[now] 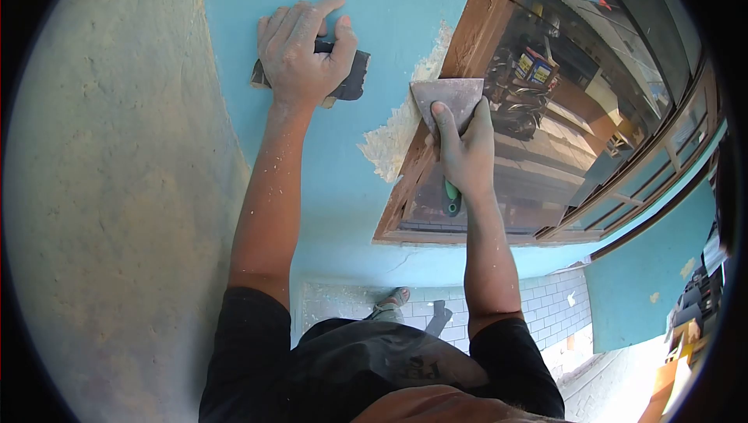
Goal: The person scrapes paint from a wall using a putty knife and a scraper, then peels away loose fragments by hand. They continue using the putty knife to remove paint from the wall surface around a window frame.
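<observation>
My left hand (300,53) is closed over a dark sanding block (355,76), apparently wrapped in a sheet of sandpaper, against the turquoise wall (327,158). Its index finger sticks out, and the palm hides part of the block. To the right, my right hand (467,150) grips a putty knife (452,93) with a wide, whitish blade and a green handle. The blade lies over the edge of the brown wooden window frame (477,29), beside a patch of bare, chipped wall (395,139). Pale dust coats both hands.
Rough beige plaster (117,189) covers the wall on the left. Window glass (538,103) reflects the street at right. Below are a tiled floor (538,306), a sandalled foot (397,296) and boxes (686,337) at the far right.
</observation>
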A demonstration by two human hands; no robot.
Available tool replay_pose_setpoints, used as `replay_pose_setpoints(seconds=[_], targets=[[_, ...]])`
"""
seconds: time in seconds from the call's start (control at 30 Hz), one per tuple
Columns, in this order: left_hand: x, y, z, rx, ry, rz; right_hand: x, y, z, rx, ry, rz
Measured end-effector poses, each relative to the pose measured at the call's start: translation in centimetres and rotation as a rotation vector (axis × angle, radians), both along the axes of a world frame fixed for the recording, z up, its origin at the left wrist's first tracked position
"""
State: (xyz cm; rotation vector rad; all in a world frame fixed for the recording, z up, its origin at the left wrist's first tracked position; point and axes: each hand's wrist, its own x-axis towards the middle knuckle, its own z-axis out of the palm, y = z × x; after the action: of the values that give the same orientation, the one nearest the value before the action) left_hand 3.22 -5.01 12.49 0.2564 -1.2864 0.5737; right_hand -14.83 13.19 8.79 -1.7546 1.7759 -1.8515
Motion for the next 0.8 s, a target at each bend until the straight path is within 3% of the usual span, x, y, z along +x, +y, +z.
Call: replay_pose_setpoints(seconds=[0.2, 0.27, 0.43, 0.53, 0.57, 0.63, 0.8], targets=[[-0.1, 0.8, -0.4, 0.029, -0.014, -0.016, 0.5, 0.9, -0.7, -0.034, -0.22, 0.198], [-0.3, 1.8, -1.0, 0.169, 0.021, -0.032, 1.0, 2.1, -0.2, -0.092, -0.286, 0.247], [-2.9, 11.1, -7.0, 0.635, -0.128, -0.581, 2.7, 3.7, -0.9, -0.27, -0.499, 0.411], [-4.4, 15.1, -10.3, 0.774, -0.11, -0.976, 3.1, 3.1, -3.3, -0.252, -0.405, 0.38], [-4.8, 15.8, -11.2, 0.771, -0.106, -0.975, 3.5, 3.2, -3.8, -0.248, -0.319, 0.347], [-5.2, 16.0, -12.7, 0.978, 0.128, -1.395, 4.2, 4.1, -4.4, -0.174, -0.325, 0.357], [-2.0, 15.0, -12.8, 1.027, 0.295, -1.274, 3.8, 3.7, -7.7, -0.113, 0.024, 0.336]])
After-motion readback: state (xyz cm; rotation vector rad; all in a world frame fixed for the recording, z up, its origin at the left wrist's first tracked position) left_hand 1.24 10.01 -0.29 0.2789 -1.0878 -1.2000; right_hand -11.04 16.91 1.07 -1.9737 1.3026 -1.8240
